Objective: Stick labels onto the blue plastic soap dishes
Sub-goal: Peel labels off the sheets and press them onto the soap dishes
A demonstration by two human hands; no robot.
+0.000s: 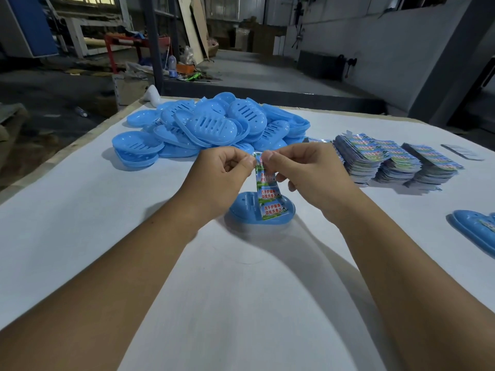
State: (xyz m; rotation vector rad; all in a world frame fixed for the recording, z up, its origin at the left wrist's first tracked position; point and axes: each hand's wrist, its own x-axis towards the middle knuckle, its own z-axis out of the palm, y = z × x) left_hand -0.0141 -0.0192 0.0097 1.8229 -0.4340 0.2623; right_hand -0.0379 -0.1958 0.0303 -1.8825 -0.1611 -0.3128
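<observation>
Head view: both my left hand [225,170] and right hand [300,167] pinch the label strip [267,194] above the soap dish [241,212]; I'd peel slowly, keeping corners flat.

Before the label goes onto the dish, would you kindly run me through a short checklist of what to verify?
1. Label strip held at its top by both the left hand and right hand: ok.
2. Single soap dish lying on the table under the strip: ok.
3. Label peeled from its backing: cannot tell.
4. Strip hanging straight: not ok, it curls and slants.
5. Spare labels in the stacks to the right: ok.
6. More dishes in the pile behind: ok.
</observation>
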